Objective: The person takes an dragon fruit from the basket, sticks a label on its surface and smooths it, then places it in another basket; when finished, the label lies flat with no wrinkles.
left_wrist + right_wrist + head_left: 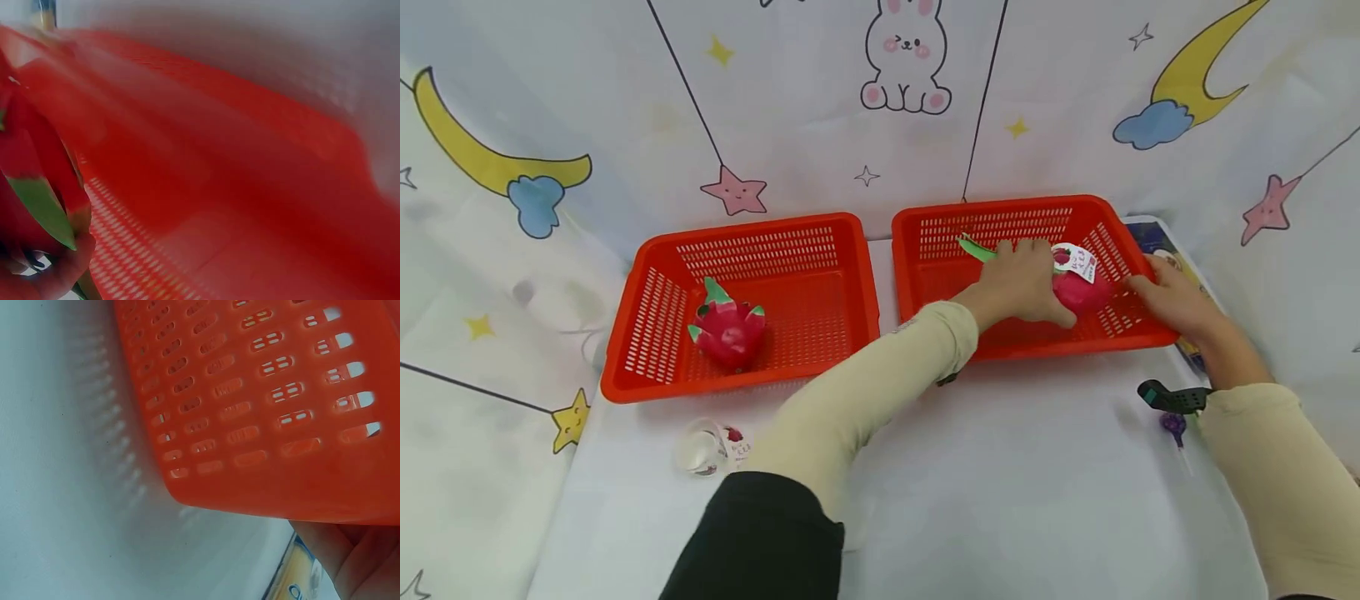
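My left hand point(1026, 279) reaches into the right red basket point(917, 287) and grips a pink dragon fruit point(1082, 293). A white label point(1074, 262) shows on the fruit's upper side, and a green leaf tip point(976, 248) pokes out left of the fingers. In the left wrist view, the thumb point(72, 265) lies against the dragon fruit point(31, 156). My right hand point(1176, 296) holds the basket's right end. The right wrist view has the same hand point(362, 556) at the rim, partly hidden by the perforated wall.
Left of it stands another red basket point(805, 379) with a dragon fruit point(730, 333) inside. A clear roll point(697, 450) with labels lies in front. A purple lollipop point(1172, 423) rests near the right sleeve, and a printed board point(1150, 237) lies partly under the right basket. A patterned cloth hangs behind.
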{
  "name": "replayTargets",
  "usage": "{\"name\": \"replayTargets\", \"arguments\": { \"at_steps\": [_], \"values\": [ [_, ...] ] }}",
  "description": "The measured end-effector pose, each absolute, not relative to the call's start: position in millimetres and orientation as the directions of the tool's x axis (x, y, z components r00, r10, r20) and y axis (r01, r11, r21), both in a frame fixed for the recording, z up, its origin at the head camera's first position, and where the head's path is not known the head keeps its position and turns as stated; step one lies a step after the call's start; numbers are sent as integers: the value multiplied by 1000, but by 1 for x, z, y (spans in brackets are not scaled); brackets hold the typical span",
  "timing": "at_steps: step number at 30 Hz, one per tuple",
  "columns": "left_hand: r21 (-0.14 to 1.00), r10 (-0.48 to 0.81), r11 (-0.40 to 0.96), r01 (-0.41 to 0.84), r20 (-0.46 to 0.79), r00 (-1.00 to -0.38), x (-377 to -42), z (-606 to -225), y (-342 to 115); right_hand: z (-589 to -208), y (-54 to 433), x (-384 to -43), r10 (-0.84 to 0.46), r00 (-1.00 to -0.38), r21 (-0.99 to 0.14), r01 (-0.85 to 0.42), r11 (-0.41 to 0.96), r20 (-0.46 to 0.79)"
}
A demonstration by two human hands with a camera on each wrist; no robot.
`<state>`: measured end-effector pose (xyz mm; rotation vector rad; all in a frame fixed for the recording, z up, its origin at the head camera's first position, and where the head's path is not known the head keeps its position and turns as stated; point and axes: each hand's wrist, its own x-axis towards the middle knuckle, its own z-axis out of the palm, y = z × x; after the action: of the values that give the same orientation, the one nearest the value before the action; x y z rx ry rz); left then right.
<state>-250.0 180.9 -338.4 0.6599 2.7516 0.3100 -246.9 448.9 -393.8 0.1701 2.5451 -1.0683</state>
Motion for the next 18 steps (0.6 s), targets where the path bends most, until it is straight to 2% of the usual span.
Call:
{"name": "replayTargets", "arguments": {
  "at_steps": [6,12,18],
  "values": [
    [297,369,915,275,-335,-867,-267,-362,206,-394,446,-246,-33,-916,-666,265,698,-399],
    [336,377,909,246,-414,-828,-261,-379,217,-399,444,-246,-32,-928,-666,243,705,-372],
    [352,368,909,224,-424,-827,-261,-383,224,-399,445,-247,-17,-935,-665,239,708,-353]
  ]
}}
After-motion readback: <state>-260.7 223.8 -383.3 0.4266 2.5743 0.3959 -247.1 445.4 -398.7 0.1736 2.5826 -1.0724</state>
